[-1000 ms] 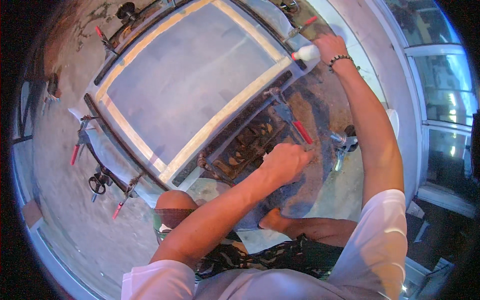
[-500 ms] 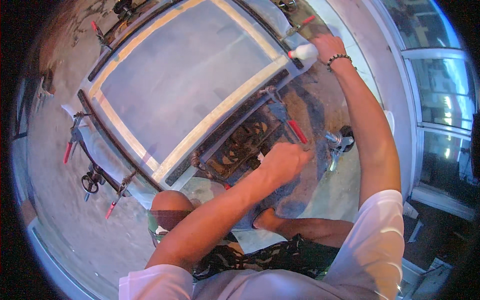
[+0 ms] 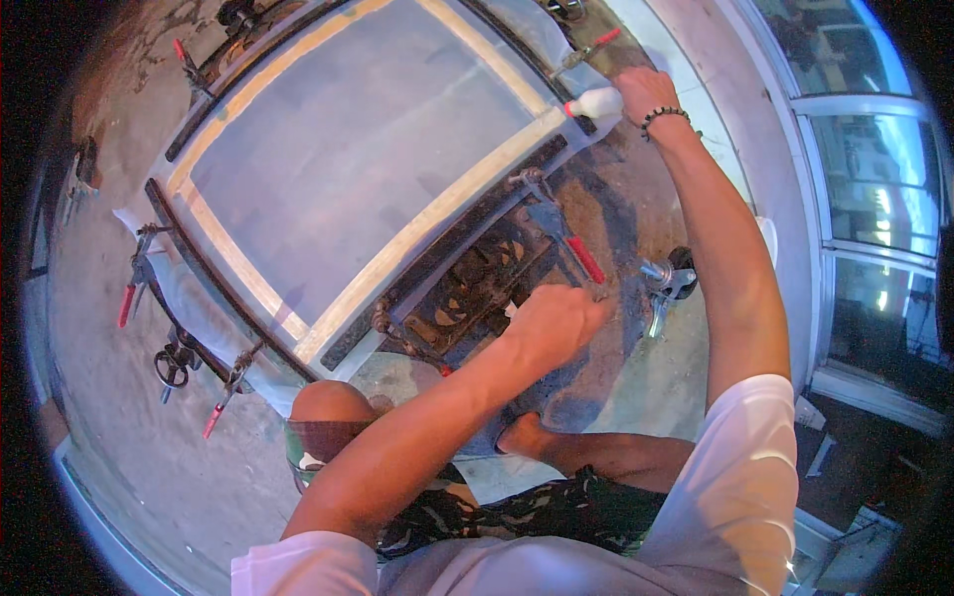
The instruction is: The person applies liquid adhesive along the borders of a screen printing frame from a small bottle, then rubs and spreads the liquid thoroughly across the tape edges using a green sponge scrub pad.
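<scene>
A white squeeze bottle with a red tip lies nearly level in my right hand, which is closed round its rear end. The tip points left, over the near right corner of a framed grey sheet. Pale yellowish strips border this sheet, and dark bars lie along its edges. My left hand is closed in front of the frame, close to a red clamp handle. Its fingers are turned under, so what they hold, if anything, is hidden. A small white scrap shows beside its knuckles.
Several red-handled clamps, such as one at the left, grip the frame's edges. A handwheel juts out at lower left. A caster wheel stands right of my left hand. Glass panes line the right side.
The whole view has shifted slightly, so the frame sits a little further left. Both hands keep nearly the same place and hold, with the bottle still in my right hand.
</scene>
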`<state>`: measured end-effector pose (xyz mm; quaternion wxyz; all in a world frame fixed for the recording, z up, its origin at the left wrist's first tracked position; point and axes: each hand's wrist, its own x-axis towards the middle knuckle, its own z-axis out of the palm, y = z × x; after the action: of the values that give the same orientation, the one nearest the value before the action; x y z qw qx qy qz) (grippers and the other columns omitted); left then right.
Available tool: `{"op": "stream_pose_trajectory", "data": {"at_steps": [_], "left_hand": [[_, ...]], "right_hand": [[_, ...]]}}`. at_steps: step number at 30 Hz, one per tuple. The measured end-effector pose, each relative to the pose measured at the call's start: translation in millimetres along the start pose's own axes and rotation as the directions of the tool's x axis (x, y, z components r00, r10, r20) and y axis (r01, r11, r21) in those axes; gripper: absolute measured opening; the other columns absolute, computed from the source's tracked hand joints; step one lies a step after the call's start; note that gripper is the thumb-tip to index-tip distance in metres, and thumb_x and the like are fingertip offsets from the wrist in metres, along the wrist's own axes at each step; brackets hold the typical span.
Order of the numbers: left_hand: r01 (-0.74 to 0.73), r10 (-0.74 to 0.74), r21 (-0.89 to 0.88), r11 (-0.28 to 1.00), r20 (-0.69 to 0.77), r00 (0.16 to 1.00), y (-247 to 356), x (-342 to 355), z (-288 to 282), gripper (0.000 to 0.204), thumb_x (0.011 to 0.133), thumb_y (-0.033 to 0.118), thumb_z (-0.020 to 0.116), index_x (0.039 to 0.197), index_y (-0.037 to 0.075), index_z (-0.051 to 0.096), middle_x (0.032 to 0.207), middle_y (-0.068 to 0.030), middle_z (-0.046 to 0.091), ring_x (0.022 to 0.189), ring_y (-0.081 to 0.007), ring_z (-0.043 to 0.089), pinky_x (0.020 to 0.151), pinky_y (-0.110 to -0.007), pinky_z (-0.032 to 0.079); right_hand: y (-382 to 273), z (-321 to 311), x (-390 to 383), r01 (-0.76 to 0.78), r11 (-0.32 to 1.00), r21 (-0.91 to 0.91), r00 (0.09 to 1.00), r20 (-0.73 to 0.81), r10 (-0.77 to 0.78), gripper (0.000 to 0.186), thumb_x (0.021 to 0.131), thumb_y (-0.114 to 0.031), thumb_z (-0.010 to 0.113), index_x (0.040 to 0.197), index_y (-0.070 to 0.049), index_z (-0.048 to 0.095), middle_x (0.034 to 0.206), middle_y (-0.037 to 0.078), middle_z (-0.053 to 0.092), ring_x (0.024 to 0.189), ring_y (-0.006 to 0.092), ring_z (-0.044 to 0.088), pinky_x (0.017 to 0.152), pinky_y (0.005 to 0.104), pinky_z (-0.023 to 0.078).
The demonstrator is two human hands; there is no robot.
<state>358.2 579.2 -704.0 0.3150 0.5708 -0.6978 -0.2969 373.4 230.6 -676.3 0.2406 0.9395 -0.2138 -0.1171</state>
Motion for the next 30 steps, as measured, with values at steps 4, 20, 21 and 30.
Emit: {"op": "stream_pose_trajectory", "data": {"at_steps": [4, 20, 21, 30], "left_hand": [[0.006, -0.006, 0.006, 1.000, -0.007, 1.000, -1.8, -2.5, -0.3, 0.022, 0.079, 0.010, 0.061, 0.100, 0.007, 0.066, 0.080, -0.0164, 0.068, 0.076, -0.0371, 0.069, 0.066, -0.048, 0.057], [0.011, -0.011, 0.012, 1.000, -0.023, 1.000, -2.5, -2.6, 0.3, 0.018, 0.080, 0.012, 0.059, 0.096, 0.007, 0.067, 0.076, -0.0161, 0.067, 0.072, -0.0361, 0.069, 0.063, -0.047, 0.057], [0.005, -0.004, 0.013, 1.000, -0.064, 0.998, -3.6, -3.3, 2.3, 0.014, 0.082, 0.012, 0.058, 0.090, 0.007, 0.068, 0.072, -0.0160, 0.066, 0.070, -0.0358, 0.069, 0.061, -0.047, 0.056], [0.022, -0.023, 0.021, 1.000, 0.046, 0.999, -3.1, -0.3, -0.1, 0.024, 0.078, 0.011, 0.061, 0.101, 0.007, 0.067, 0.083, -0.0154, 0.068, 0.078, -0.0359, 0.070, 0.068, -0.047, 0.057]], "right_hand": [[-6.4, -10.5, 1.4, -0.014, 0.999, -0.038, 0.998, 0.064, 0.016, 0.019, 0.084, -0.014, 0.060, 0.094, -0.013, 0.075, 0.101, 0.012, 0.072, 0.103, 0.0299, 0.067, 0.084, 0.0464, 0.052], [-2.4, -4.5, 4.9, -0.015, 0.999, -0.034, 0.997, 0.072, 0.018, 0.018, 0.081, -0.010, 0.062, 0.093, -0.008, 0.075, 0.100, 0.015, 0.072, 0.099, 0.0322, 0.069, 0.081, 0.0466, 0.053], [-3.3, -5.3, 5.0, -0.018, 1.000, -0.024, 0.997, 0.068, 0.019, 0.018, 0.081, -0.010, 0.062, 0.093, -0.009, 0.075, 0.100, 0.014, 0.072, 0.099, 0.0320, 0.069, 0.081, 0.0463, 0.053], [8.4, 2.0, -2.7, 0.015, 1.000, 0.002, 0.999, -0.028, -0.015, 0.027, 0.075, -0.004, 0.062, 0.096, -0.014, 0.075, 0.091, 0.011, 0.071, 0.094, 0.0321, 0.068, 0.075, 0.0455, 0.053]]}}
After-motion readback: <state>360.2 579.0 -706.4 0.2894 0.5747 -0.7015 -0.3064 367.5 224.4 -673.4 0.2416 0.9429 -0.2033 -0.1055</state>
